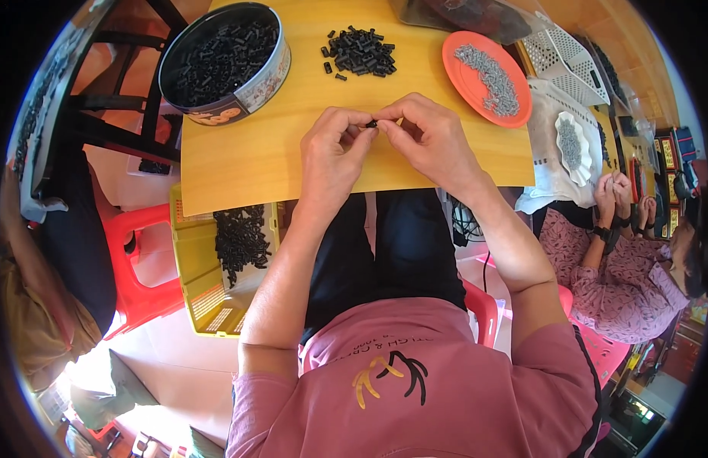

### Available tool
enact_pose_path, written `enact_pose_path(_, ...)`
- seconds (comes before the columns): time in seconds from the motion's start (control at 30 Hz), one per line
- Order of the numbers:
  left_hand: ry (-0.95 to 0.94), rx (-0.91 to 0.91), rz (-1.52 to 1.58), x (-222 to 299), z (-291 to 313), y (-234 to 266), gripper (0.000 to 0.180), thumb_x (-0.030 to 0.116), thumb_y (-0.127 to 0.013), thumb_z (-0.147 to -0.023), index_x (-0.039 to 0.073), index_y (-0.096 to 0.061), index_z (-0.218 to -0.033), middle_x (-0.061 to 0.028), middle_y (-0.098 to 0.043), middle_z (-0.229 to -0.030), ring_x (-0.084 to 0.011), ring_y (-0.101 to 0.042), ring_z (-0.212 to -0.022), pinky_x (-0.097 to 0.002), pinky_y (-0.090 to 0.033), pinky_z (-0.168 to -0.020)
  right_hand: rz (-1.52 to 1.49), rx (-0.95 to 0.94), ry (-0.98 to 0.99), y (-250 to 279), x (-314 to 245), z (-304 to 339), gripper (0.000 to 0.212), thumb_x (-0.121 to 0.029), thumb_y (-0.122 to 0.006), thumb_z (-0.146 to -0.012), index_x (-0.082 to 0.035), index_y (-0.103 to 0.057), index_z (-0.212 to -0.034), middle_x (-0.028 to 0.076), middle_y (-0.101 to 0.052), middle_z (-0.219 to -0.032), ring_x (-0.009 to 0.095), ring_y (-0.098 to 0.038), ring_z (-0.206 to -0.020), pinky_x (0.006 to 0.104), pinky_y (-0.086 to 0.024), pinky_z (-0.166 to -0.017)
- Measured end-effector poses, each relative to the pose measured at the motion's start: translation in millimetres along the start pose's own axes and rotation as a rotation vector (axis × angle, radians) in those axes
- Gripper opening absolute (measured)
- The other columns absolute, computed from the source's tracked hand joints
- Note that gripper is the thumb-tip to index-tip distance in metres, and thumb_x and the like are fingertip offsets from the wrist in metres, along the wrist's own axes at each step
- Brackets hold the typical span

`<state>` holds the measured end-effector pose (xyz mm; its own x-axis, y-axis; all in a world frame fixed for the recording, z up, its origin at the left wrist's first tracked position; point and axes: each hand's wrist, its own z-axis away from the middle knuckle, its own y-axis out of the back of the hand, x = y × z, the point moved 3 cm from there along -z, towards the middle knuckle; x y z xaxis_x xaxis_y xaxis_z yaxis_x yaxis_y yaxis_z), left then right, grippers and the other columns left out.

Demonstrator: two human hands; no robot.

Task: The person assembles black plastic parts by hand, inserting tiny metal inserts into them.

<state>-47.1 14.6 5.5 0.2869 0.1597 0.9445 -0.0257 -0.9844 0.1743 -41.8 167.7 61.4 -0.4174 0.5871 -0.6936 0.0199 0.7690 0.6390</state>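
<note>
Over the front part of the yellow table (pixel 239 164), my left hand (pixel 331 149) and my right hand (pixel 434 137) meet at their fingertips. Both are closed in a pinch on one small black plastic piece (pixel 371 124), mostly covered by the fingers. Beyond them lies a loose pile of similar short black plastic pieces (pixel 360 53). A round tin (pixel 268 85) to the left is full of more of these. To the right, an orange-red plate (pixel 459 72) carries many small grey metal parts (pixel 495 84), too small to name exactly.
A yellow crate (pixel 197 267) with black pieces stands below the table's left edge, beside a red stool (pixel 144 267). White perforated baskets (pixel 564 65) are at the far right. Nearby, a co-worker in a patterned pink top (pixel 621 282) sits by a white scalloped dish (pixel 574 149).
</note>
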Motion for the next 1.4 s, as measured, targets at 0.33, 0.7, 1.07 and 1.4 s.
enact_pose_path(0.33,0.099,0.046,0.229,-10,1,-3,0.019,-0.001,-0.07,-0.086,-0.001,-0.062,-0.104,-0.0047,-0.066,-0.092,-0.0085,-0.061,-0.08,-0.0222,-0.051,-0.074,0.155,0.077,0.177,-8,-1,11,0.019,-0.006,-0.065,-0.088,-0.004,-0.069,-0.107,0.01,-0.066,-0.092,0.027,-0.066,-0.074,0.0346,-0.053,-0.063)
enact_pose_path(0.7,0.09,0.067,0.27,-13,0,0,0.018,0.001,-0.069,-0.087,-0.001,-0.065,-0.105,-0.005,-0.067,-0.09,-0.009,-0.061,-0.079,-0.0233,-0.051,-0.073,0.143,0.057,0.039,8,24,4,0.015,-0.01,-0.066,-0.088,-0.005,-0.069,-0.102,0.009,-0.065,-0.095,0.026,-0.064,-0.071,0.0345,-0.051,-0.061)
enact_pose_path(1.07,0.071,0.101,0.357,-8,1,2,0.019,-0.002,-0.067,-0.088,-0.001,-0.064,-0.107,-0.0024,-0.062,-0.091,-0.0077,-0.057,-0.081,-0.0223,-0.049,-0.076,0.482,0.019,0.228,-44,37,-74,0.013,-0.016,-0.068,-0.085,-0.008,-0.07,-0.096,0.006,-0.063,-0.087,0.028,-0.065,-0.07,0.0394,-0.051,-0.059)
enact_pose_path(1.4,0.056,0.062,0.338,-11,2,4,0.021,-0.002,-0.063,-0.092,0.0,-0.061,-0.113,-0.0002,-0.06,-0.098,-0.0062,-0.056,-0.09,-0.0196,-0.045,-0.08,0.315,-0.053,0.248,-39,40,-50,0.012,-0.013,-0.064,-0.085,-0.002,-0.065,-0.089,0.015,-0.061,-0.084,0.035,-0.065,-0.069,0.0446,-0.054,-0.063)
